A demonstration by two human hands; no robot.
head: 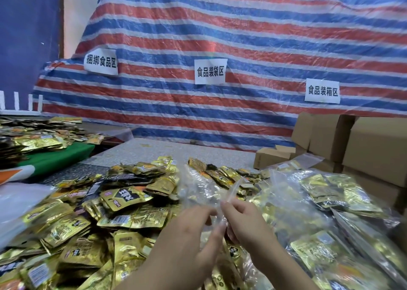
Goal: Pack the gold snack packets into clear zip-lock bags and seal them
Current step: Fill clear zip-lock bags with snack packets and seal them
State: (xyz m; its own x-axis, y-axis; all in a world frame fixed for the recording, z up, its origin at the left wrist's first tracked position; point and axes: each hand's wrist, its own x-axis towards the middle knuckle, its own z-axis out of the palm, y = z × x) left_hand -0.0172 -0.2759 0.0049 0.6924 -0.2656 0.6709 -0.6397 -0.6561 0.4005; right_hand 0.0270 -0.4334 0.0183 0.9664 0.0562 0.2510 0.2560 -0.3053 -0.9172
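Both hands, left hand point(187, 230) and right hand point(244, 214), pinch an empty clear bag point(204, 190) above the gold packets point(92, 219) | advice: rub fingertips apart to part the mouth fully before filling

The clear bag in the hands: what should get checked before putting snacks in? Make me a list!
1. Both hands on the clear zip-lock bag: ok, left hand and right hand pinch it.
2. Bag mouth open: cannot tell, blurred.
3. Bag empty: cannot tell.
4. Loose gold snack packets nearby: ok, piled at left.
5. Filled bags kept apart: ok, at right.
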